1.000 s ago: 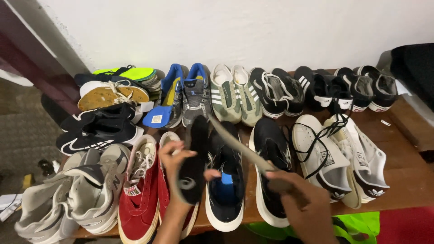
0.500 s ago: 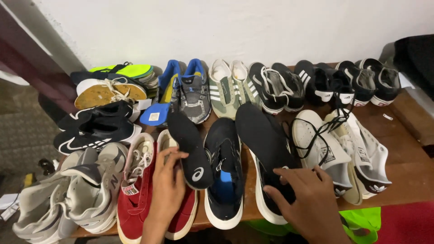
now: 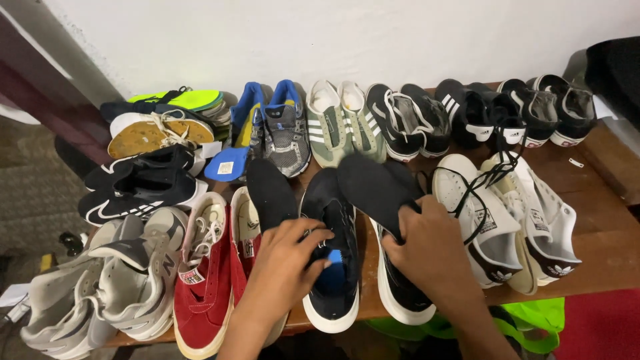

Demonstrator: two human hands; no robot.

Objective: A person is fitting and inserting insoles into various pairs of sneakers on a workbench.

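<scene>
A pair of black sneakers with white soles stands at the front of a wooden bench [image 3: 600, 247]. My left hand [image 3: 287, 260] rests at the opening of the left sneaker [image 3: 333, 293], fingers on its blue lining, and holds the near end of a black insole [image 3: 270, 193] lying over a red shoe. My right hand [image 3: 427, 250] grips a second black insole [image 3: 373, 187] by its near end, just above the right sneaker [image 3: 403, 300]. Both insoles point away from me.
Shoes fill the bench in two rows: red sneakers [image 3: 203, 300], grey high-tops [image 3: 127, 280], white sneakers [image 3: 513, 227], blue-grey runners [image 3: 283, 130], green-striped shoes [image 3: 337, 123], black sneakers [image 3: 480, 117]. A white wall is behind. Something neon green [image 3: 533, 317] lies under the bench edge.
Both insoles have come down from upright in front of me to lying low over the shoes. My left hand has moved right onto the left black sneaker's opening.
</scene>
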